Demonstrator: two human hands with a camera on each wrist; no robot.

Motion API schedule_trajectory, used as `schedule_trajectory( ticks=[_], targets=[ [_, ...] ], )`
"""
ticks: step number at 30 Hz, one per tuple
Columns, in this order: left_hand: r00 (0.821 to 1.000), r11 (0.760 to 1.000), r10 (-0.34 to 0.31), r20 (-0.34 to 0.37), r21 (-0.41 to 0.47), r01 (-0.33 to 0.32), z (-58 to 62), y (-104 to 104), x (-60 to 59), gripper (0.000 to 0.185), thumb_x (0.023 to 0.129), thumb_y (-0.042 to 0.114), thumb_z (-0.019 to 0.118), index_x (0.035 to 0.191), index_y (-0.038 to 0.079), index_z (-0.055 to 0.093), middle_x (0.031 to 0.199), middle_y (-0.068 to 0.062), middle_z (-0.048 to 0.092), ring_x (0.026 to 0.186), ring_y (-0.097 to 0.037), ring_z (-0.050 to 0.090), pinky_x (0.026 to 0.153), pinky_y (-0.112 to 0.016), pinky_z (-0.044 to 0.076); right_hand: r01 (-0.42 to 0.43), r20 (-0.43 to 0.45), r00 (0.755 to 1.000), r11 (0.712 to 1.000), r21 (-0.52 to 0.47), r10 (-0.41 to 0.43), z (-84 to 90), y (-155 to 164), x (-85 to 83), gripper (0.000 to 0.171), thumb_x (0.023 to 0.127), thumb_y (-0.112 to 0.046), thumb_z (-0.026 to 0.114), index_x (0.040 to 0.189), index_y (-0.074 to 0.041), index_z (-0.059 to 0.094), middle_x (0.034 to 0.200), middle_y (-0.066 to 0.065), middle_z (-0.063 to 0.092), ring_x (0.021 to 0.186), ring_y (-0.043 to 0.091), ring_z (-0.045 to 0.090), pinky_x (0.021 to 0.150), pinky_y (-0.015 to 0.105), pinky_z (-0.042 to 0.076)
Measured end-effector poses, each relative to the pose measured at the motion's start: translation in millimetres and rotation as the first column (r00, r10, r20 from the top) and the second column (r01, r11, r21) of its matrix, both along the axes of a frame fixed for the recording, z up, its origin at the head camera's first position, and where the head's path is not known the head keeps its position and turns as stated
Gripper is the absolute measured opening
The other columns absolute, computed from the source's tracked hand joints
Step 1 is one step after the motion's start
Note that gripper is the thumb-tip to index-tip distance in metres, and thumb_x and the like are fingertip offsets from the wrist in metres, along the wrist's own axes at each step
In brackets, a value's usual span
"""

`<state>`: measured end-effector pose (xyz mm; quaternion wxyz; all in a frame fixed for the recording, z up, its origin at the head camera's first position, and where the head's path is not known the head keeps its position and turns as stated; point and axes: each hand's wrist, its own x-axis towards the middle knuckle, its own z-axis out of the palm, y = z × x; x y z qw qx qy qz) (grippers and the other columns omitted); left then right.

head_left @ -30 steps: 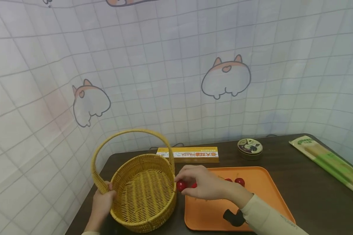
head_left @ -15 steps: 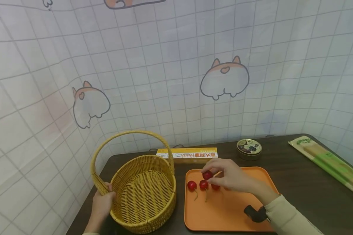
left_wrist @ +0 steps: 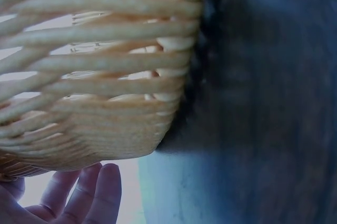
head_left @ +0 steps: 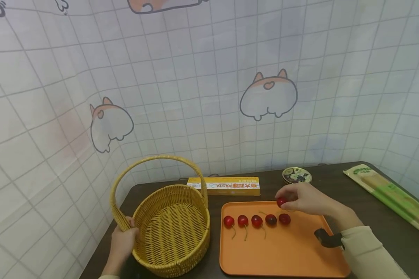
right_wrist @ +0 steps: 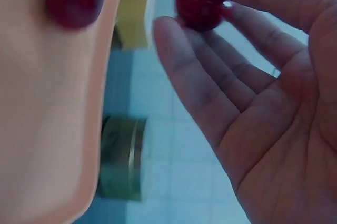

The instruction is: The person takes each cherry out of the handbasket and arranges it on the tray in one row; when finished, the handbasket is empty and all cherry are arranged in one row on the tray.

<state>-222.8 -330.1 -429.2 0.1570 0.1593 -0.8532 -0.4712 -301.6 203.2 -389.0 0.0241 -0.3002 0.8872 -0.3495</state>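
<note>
Since the earlier pictures, the right hand [head_left: 309, 199] has moved from beside the basket to the far right part of the orange tray [head_left: 286, 255], and more cherries now lie on the tray. In the head view, five cherries sit in a row [head_left: 256, 221], and the right hand pinches one more cherry [head_left: 281, 202] just above the back of the tray, near the row's right end. The left hand [head_left: 123, 242] holds the yellow basket [head_left: 172, 228] at its near left side, where the handle meets the rim; the basket looks empty. It seems the person is laying cherries out in a line, and this one is not yet set down. The next move looks like a soft lowering next to the last cherry, so none of them roll. In the left wrist view, only the woven basket wall [left_wrist: 95, 76] and some fingertips [left_wrist: 100, 195] show; the fingers look loose and straight there, so how tightly that hand grips cannot be told. In the right wrist view, the cherry [right_wrist: 199, 0] is pinched at the fingertips [right_wrist: 174, 45] with the palm wide open below, and another cherry [right_wrist: 73, 0] rests on the tray. A round tin [right_wrist: 120, 158] is blurry behind. A pasta box [head_left: 224, 185] and a long packet [head_left: 392, 193] lie on the dark table [head_left: 370, 217]; the packet is cut off at the edge.
</note>
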Motion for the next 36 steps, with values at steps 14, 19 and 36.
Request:
schedule_trajectory(
  ticks=[14,19,36],
  targets=[
    [1.000,1.000,0.001,-0.009,0.011,-0.001,-1.1,5,-0.2,0.022,0.072,0.001,0.054,0.092,0.007,0.047,0.069,-0.002,0.041,0.062,-0.019,0.040,0.056,-0.032,0.036,-0.013,0.172,0.985,0.998,0.055,0.003,-34.2,43,-14.9,0.032,0.079,-0.021,0.077,0.106,-0.005,0.068,0.090,-0.001,0.069,0.078,0.014,0.063,0.068,0.027,0.050],
    [1.000,1.000,-0.010,-0.002,0.016,0.010,-1.2,6,-5.2,0.021,0.073,0.002,0.054,0.092,0.007,0.046,0.069,-0.002,0.041,0.061,-0.019,0.039,0.056,-0.032,0.036,-0.045,0.233,0.972,0.998,0.035,0.035,-35.5,46,-12.7,0.028,0.078,-0.014,0.076,0.102,-0.003,0.066,0.088,0.003,0.067,0.075,0.015,0.061,0.064,0.028,0.050],
    [0.999,1.000,-0.020,0.037,0.022,0.019,1.9,-10,-1.1,0.023,0.074,0.000,0.055,0.093,0.006,0.045,0.087,-0.009,0.045,0.074,-0.022,0.043,0.063,-0.033,0.038,-0.081,0.297,0.951,0.996,-0.026,0.085,-38.6,30,-10.4,0.033,0.079,-0.013,0.077,0.106,-0.001,0.063,0.094,0.009,0.063,0.074,0.019,0.062,0.066,0.030,0.052]
  ],
)
